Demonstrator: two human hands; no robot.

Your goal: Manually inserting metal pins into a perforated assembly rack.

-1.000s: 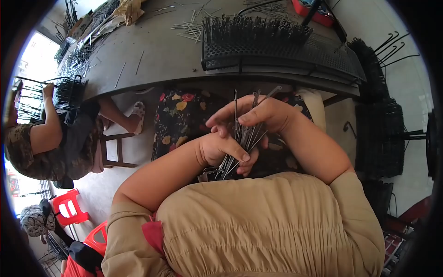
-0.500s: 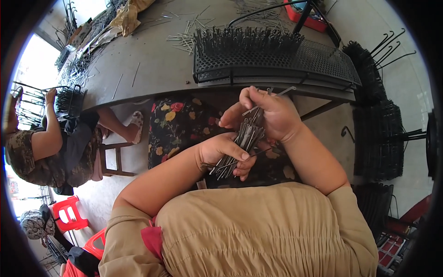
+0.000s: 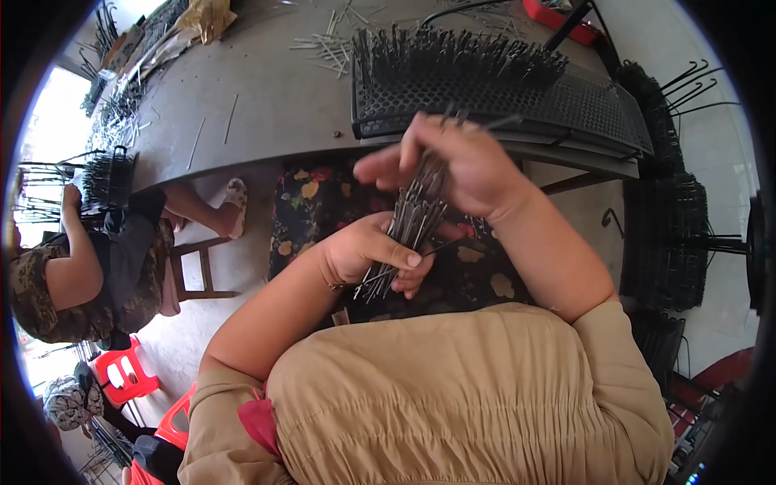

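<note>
The work looks to be partway along: rods stand packed upright (image 3: pixel 461 55) in the left and middle of the black perforated rack (image 3: pixel 606 105) on the bench (image 3: pixel 267 61), while perforated mesh shows toward its right end. Not in that rack are the bundle of thin metal rods (image 3: pixel 415 222), held above the lap between bench and body, and the loose rods on the bench. The left hand (image 3: pixel 373 252) is wrapped round the bundle, thumb pressed across it. The right hand (image 3: pixel 465 162) is over the bundle's upper end, its fingers loosely spread and blurred; a few rod ends poke out beyond it, but I cannot tell whether it pinches them. Counted: 2 hands, 1 bundle of overlapping rods too many to number, 1 rack before the person, 2 lone rods (image 3: pixel 230 119) lying apart on the bench, 1 scattered pile of rods (image 3: pixel 330 47), uncountable, behind the rack's left end, 1 red tray (image 3: pixel 562 20), and 1 seated co-worker (image 3: pixel 89 259) at left beside 1 more cluster of upright rods (image 3: pixel 105 179).
</note>
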